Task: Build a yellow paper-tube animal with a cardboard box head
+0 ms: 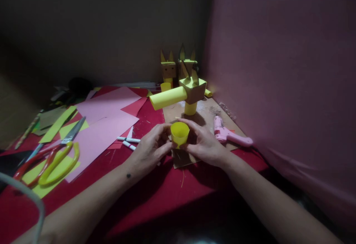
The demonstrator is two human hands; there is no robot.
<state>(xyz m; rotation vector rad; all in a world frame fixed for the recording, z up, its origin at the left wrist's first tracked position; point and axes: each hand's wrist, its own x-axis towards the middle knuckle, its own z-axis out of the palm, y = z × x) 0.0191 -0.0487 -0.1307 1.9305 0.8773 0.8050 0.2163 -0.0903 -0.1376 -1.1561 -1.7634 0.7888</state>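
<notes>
**Two hands round a yellow paper cup at a cluttered craft corner**

The red-covered tabletop [167, 192] sits in a dim corner, a dark wall behind and a pinkish wall closing in along the right. Far left, big scissors with red and yellow handles [47, 160] lie on sheets of yellow-green paper, blades pointing toward the back. Beside them, pale pink paper sheets [105, 125] overlap across the cloth, and two white marker pens [128, 141] lie just off their near edge.

In the middle, the left hand [151, 147] and the right hand [203, 142] are closed on a small yellow rolled-paper cup [179, 133], fingers curled on either side, its open mouth facing up. It is held over a brown cardboard sheet [183, 158]. Behind stands a brown box-shaped paper figure with yellow tube limbs [186, 92], and two smaller eared figures [178, 68] sit against the back wall.

To the right, a pink glue gun [230, 134] lies near the tabletop's edge, close to the wall. The near strip of cloth between the forearms is bare.
</notes>
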